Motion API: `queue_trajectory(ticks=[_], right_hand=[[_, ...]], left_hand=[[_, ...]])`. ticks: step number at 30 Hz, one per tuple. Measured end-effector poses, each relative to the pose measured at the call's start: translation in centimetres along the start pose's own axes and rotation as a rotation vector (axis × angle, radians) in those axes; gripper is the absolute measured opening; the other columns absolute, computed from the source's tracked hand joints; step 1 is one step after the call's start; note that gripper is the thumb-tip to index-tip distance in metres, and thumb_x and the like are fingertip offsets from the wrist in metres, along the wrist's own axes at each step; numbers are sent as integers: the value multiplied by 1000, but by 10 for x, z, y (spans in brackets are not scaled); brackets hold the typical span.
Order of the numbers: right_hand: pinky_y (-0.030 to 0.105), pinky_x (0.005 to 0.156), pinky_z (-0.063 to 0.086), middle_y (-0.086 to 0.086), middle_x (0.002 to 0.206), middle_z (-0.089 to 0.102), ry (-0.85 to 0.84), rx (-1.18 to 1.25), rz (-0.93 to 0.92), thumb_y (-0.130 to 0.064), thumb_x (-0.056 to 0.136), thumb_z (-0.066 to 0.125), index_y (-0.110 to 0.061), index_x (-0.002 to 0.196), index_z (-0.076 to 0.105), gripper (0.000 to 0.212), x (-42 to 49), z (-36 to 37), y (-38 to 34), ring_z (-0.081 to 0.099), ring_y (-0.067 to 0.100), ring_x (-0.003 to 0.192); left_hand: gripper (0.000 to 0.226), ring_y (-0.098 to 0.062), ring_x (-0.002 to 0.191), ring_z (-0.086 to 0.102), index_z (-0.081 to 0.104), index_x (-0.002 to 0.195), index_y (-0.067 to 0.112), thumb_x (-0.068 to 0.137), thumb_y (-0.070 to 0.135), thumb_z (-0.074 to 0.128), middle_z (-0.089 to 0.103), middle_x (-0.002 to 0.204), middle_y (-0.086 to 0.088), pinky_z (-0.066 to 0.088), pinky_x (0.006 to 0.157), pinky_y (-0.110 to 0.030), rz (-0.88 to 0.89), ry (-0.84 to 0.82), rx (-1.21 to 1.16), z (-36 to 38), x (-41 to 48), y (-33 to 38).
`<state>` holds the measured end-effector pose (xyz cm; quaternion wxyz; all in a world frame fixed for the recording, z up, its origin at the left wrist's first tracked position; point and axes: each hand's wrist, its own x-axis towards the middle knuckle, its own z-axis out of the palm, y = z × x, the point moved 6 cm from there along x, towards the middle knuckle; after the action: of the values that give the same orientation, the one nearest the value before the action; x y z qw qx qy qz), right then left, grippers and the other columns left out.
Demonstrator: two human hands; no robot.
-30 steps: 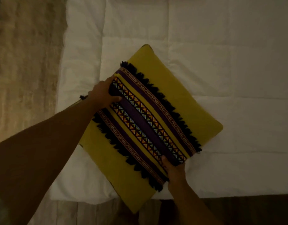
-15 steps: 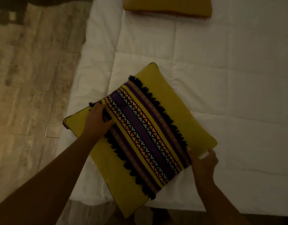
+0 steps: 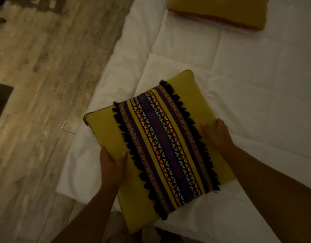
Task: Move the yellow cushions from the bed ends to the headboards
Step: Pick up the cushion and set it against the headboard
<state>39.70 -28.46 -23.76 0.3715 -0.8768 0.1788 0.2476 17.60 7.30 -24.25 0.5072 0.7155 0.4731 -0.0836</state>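
Shifted from its banded middle to opposite edges, my left hand (image 3: 112, 168) and right hand (image 3: 217, 135) clasp the yellow cushion (image 3: 156, 149) (purple woven stripes, black fringe) over the white bed's (image 3: 256, 102) foot, another yellow cushion (image 3: 219, 11) beyond.

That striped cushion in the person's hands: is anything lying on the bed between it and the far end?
Only a plain yellow cushion at the top of the view. Otherwise the white duvet beyond the striped cushion looks bare. The headboard isn't in view.
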Motion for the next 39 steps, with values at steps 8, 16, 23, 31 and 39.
queue_trajectory(ticks=[8,16,23,31,39], right_hand=[[43,85,50,12,134,53,-39,-93,115,-85,63,60,-13,142,36,109,25,9,22,58,33,112],[47,82,54,3,107,56,107,-85,97,-93,56,54,-19,113,38,95,-19,1,15,59,28,93],[39,71,46,1,106,53,248,170,279,-82,64,61,-22,115,36,83,-89,0,70,56,26,88],[31,65,42,-1,105,51,326,346,424,-79,71,61,-26,114,34,74,-143,21,117,52,19,83],[37,75,53,6,122,54,28,371,384,-71,59,72,-16,138,36,103,-102,19,137,60,19,91]], left_hand=[[92,-29,116,64,41,145,19,70,64,70,61,135,-7,56,93,-49,-161,-68,-207,10,4,-38],[70,-16,97,66,49,139,23,80,56,69,65,127,-3,51,66,-21,-24,-18,-159,-9,9,-1],[84,-17,99,62,42,142,28,73,66,69,61,128,2,52,73,-29,127,-90,24,-18,26,52],[86,-19,103,61,41,140,28,70,70,69,57,124,6,53,83,-39,214,-216,205,-2,55,71],[100,-33,113,63,38,145,20,64,64,77,59,135,-11,53,94,-57,30,-480,238,9,88,47]])
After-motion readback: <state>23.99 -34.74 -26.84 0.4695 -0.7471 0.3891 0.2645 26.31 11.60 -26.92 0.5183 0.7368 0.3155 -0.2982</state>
